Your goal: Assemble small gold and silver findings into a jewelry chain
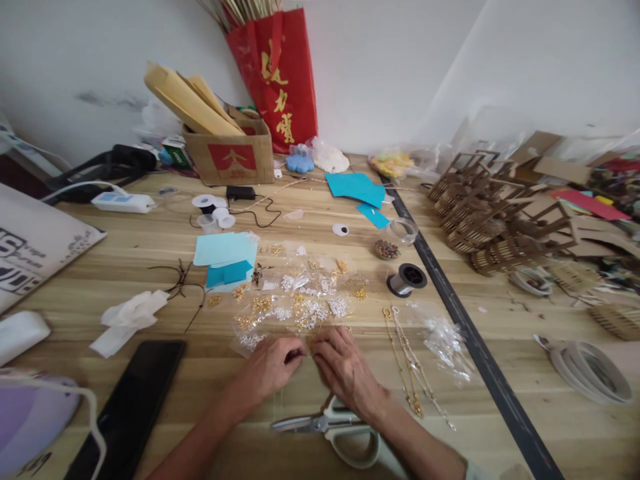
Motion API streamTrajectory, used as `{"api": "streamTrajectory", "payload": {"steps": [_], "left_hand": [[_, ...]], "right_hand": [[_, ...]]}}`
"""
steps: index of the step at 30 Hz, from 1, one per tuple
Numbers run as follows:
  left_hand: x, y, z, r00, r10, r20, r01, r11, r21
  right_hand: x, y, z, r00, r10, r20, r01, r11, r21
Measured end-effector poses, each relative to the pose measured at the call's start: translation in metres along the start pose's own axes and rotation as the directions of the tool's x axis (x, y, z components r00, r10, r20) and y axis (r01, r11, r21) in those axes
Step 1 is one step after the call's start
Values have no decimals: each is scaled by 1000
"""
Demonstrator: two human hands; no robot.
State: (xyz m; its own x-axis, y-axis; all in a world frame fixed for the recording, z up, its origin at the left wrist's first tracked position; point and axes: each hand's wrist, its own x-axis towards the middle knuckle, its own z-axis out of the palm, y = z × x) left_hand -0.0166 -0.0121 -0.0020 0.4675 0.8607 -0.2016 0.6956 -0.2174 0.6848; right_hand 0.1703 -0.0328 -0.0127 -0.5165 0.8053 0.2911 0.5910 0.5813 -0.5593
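Small gold and silver findings lie in clear bags point(310, 308) on the wooden table. At their near edge my left hand point(277, 363) is closed, thumb and fingers pinched together; whatever it holds is too small to make out. My right hand point(345, 363) faces it a short gap away, its fingers bent and pressed together over the near edge of the bags, their tips partly hidden. Scissors point(320, 423) with pale handles lie beneath my right wrist, blades pointing left. Gold and silver chains point(407, 360) lie to the right of my right hand.
A wire spool point(407, 280) and a bead jar point(387, 249) stand behind the chains. Blue cards point(225, 250) lie left of the bags. A black phone point(133, 407) is at the near left. Small wooden baskets point(500, 213) crowd the right; a cardboard box point(230, 157) stands behind.
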Motion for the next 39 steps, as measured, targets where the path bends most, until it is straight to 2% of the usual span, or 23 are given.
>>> {"api": "streamTrajectory", "payload": {"steps": [5, 12, 19, 27, 34, 39], "left_hand": [[-2, 2, 3, 999, 31, 34, -35, 991, 128], [-3, 4, 1, 995, 56, 81, -73, 973, 221], [-6, 5, -2, 991, 28, 127, -60, 964, 258], [-16, 3, -9, 988, 5, 154, -47, 963, 265], [-17, -10, -7, 989, 16, 147, -65, 942, 330], [-18, -8, -3, 992, 6, 125, -54, 922, 384]], "right_hand": [[0, 3, -1, 999, 1, -50, 0, 1000, 17], [-2, 12, -5, 995, 26, -93, -21, 998, 53], [-4, 20, -11, 990, 72, -119, -69, 997, 26], [-3, 17, -16, 987, 93, -133, -91, 996, 20], [-4, 28, -26, 969, 110, -221, -115, 993, -7], [-3, 33, -35, 948, 137, -287, -145, 989, -7]]}}
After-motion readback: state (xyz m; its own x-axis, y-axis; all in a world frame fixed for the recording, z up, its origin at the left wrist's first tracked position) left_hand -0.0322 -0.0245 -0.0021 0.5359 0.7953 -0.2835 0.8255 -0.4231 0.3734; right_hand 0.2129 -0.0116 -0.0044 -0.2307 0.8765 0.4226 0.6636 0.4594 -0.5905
